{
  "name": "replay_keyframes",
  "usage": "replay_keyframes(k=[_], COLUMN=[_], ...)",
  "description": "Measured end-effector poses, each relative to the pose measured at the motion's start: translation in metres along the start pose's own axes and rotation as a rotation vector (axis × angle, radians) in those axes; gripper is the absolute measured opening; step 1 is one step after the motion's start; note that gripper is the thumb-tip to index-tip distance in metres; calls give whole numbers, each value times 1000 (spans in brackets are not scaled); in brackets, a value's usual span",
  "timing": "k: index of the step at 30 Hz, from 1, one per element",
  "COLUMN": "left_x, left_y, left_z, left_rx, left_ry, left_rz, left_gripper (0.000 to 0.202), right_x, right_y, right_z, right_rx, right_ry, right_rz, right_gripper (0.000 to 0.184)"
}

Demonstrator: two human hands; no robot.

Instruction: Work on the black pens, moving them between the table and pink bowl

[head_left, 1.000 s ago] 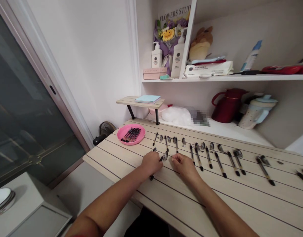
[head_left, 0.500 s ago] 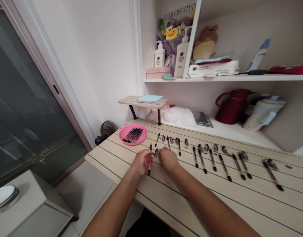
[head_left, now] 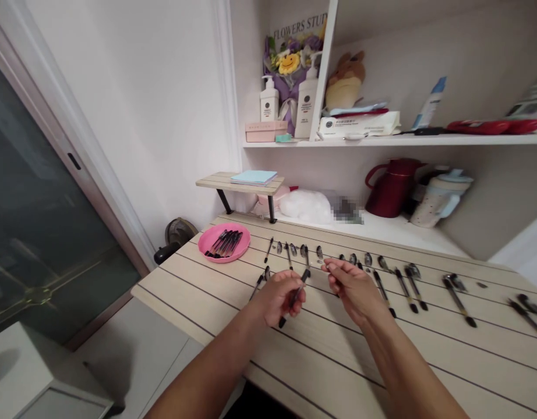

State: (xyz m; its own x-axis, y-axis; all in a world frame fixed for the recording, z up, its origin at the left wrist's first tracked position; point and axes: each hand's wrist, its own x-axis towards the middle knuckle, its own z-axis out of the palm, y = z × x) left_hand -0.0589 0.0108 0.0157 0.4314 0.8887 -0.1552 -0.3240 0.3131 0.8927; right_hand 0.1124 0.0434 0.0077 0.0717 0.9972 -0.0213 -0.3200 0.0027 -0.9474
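Note:
My left hand is closed round a black pen and holds it slanted just above the wooden slatted table. My right hand hovers to its right, thumb and forefinger pinched together on something small that I cannot make out. Another black pen lies on the table left of my left hand, with a cap at its tip. Behind my hands runs a row of pens and loose caps, stretching to the right.
A pink dish with several black pens sits at the table's far left. Behind it stands a small wooden riser with a blue pad. A red jug and a pale kettle stand on the back ledge; bottles fill the shelf above.
Both hands have risen off the table and shifted right. My left hand now holds a pen in the air, and one pen lies on the table to its left.

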Motion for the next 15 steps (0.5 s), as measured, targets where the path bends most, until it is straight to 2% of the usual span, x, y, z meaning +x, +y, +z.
replay_keyframes(k=[2,5,15], left_x=[6,9,9], left_y=[-8,-18,-21], left_z=[11,18,16], left_rx=[20,68,113], left_ry=[-17,-9,16], left_rz=[-32,-67,-85], left_gripper=[19,18,19], right_x=[-3,-6,-16], right_y=[-2,-1,-2], right_z=[-12,-19,-8], right_rx=[94,121,-72], right_ry=[26,31,-86], right_rz=[3,11,62], right_gripper=[31,31,33])
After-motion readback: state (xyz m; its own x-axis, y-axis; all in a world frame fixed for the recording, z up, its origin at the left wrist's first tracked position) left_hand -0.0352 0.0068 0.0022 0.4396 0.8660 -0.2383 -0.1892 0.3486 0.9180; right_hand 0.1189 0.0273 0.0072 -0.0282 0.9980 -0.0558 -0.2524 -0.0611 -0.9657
